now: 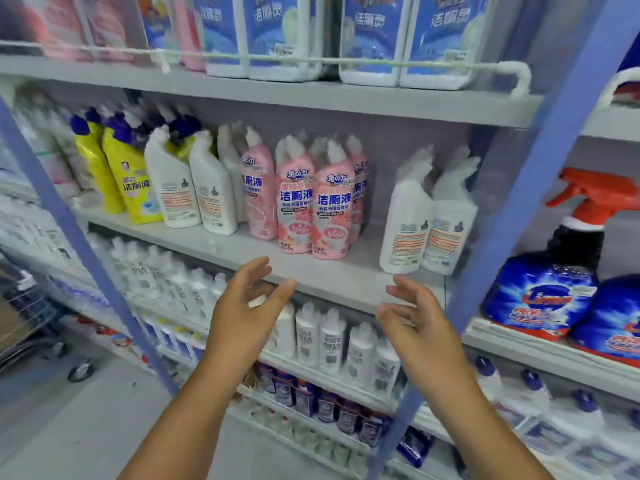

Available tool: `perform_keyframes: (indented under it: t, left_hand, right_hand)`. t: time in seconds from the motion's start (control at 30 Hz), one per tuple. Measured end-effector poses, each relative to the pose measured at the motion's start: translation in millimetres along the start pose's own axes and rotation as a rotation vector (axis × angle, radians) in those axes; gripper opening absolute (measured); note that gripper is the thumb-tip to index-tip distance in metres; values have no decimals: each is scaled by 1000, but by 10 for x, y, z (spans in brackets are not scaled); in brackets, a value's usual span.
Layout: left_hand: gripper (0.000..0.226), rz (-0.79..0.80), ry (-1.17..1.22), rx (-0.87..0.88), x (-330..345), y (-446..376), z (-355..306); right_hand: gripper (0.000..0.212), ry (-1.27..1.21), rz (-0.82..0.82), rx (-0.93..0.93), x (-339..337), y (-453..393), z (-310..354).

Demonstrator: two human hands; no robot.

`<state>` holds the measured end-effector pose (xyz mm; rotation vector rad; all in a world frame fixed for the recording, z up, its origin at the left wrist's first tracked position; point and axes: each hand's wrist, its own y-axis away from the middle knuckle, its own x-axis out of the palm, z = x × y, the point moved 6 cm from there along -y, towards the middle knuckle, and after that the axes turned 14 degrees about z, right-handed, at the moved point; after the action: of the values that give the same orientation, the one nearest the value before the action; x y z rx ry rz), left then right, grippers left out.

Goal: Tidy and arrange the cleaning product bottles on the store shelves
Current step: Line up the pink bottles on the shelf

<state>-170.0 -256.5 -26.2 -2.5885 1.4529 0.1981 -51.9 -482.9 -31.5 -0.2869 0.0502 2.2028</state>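
A grey shelf (242,247) framed by blue posts (540,188) holds rows of bottles. From left to right stand yellow bottles (133,181), white bottles (194,192), a tight cluster of pink bottles (311,206), a gap, then two more white bottles (427,220) near the right post. In front of the shelf edge, below the pink cluster, the left hand (247,306) and right hand (420,317) hover apart, palms facing, fingers loosely spread and holding nothing.
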Motion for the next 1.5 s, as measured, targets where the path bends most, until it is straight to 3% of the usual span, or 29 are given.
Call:
perform_keyframes:
  t: [0.53, 0.73, 0.87, 1.13, 1.27, 1.5]
  left_hand:
    - [58, 41, -39, -13, -272, -1277, 318]
    - [48, 35, -37, -2, -422, -1764, 383]
    - [36, 115, -35, 37, -452, -2107, 453]
    - [45, 318, 18, 155, -357, -2539, 488]
    - [40, 377, -18, 182, -299, -2691, 530]
    - [39, 370, -117, 244, -245, -2703, 500]
  right_hand:
    - [37, -38, -165, -34, 21, -1302, -151]
    - [41, -49, -237, -27, 51, -1467, -211]
    - [46, -1, -283, -22, 238, -1700, -227]
    - [52, -11, -213, -16, 489, -2378, -5]
    - [59, 5, -246, 53, 569, -2406, -17]
    - [55, 109, -466, 64, 647, -1948, 45]
